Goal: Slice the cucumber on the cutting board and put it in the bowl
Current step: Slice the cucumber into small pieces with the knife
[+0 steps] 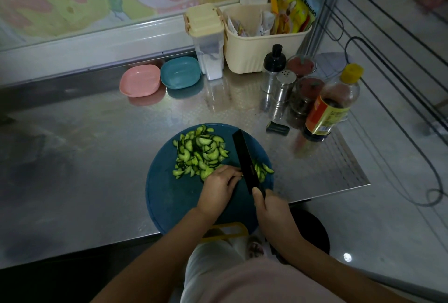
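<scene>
On the board (169, 196), the right hand (271, 208) grasps the knife (244, 157); the left hand (219, 187) holds cucumber (207, 174) beside the blade. Slices (201, 150) lie piled toward the board's far edge.

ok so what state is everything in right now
cucumber: sliced, heaped on the board
cutting board: lying flat, slices on it
knife: blade down among the slices
left hand: fingers curled on cucumber beside the blade
right hand: grips the knife handle
pink bowl: empty
teal bowl: empty
sauce bottle: upright, capped
</scene>
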A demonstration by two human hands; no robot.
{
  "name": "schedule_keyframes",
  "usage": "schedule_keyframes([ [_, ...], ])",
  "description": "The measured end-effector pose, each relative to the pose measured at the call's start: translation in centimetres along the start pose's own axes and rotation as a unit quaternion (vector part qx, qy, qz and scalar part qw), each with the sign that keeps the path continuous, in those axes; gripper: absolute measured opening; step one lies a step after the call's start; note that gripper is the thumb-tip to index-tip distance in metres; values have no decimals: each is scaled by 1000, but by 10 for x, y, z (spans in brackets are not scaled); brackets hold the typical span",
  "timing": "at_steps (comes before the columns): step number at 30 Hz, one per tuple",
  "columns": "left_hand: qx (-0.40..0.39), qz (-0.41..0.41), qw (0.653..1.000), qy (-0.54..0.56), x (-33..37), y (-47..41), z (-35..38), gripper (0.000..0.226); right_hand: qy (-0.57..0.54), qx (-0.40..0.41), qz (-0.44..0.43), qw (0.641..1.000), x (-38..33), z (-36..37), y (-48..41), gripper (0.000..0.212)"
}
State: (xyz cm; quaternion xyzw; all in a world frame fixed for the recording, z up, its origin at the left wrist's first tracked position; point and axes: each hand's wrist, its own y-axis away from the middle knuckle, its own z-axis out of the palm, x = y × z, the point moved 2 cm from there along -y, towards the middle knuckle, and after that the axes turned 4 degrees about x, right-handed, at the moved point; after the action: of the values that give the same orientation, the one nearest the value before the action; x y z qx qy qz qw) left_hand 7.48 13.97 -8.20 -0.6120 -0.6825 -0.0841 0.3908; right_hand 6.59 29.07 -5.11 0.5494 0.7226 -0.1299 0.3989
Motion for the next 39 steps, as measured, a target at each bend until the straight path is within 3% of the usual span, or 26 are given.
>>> schedule_keyframes([
  [16, 3, -3, 1000, -8, -3, 1, 3, 6, 101, -21, -7, 995, -9, 6, -6, 38],
  [29, 11, -34, 999, -22, 2, 5, 0, 9, 0, -6, 19, 1000, 0, 5, 0, 36],
  [39, -4, -55, 998, -28, 1, 3, -1, 11, 47, -5, 15, 999, -2, 5, 2, 33],
])
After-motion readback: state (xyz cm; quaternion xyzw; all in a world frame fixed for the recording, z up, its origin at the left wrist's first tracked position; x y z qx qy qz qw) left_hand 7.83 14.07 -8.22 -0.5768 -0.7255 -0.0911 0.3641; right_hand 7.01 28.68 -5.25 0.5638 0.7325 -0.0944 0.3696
